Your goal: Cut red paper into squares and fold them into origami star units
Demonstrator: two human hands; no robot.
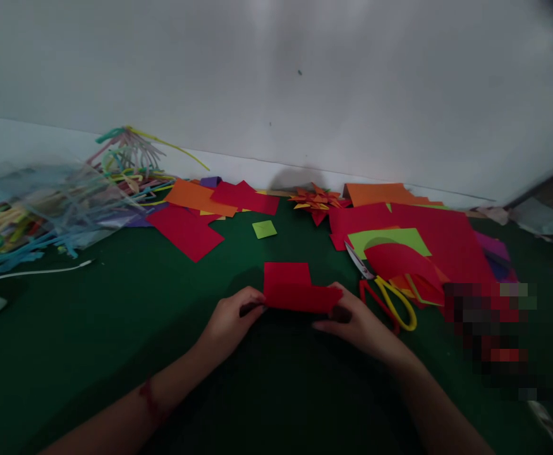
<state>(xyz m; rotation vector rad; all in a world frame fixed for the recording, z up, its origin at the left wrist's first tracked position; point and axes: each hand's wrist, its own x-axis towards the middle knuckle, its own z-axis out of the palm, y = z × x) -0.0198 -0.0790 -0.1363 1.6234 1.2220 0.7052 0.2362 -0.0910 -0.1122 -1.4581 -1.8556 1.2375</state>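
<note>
A sheet of red paper (pixel 288 285) is held between my two hands just above the green tabletop. Its near edge is folded over, and the folded strip reaches further right than the part behind it. My left hand (pixel 231 319) pinches the left end between thumb and fingers. At the right end, the fingers of my right hand (pixel 354 319) grip the strip, with the thumb below it. Scissors (pixel 373 278) with red and yellow handles lie beside my right hand, blades pointing away. A small light-green paper square (pixel 264 229) rests beyond the red sheet.
Orange and red paper pieces (pixel 186 234) lie at the back left, near a plastic bag with many pipe cleaners (pixel 129 151). An orange paper flower (pixel 318 199) stands by the wall. Large red sheets (pixel 447 237) cover the back right. A white cable (pixel 34 273) lies left.
</note>
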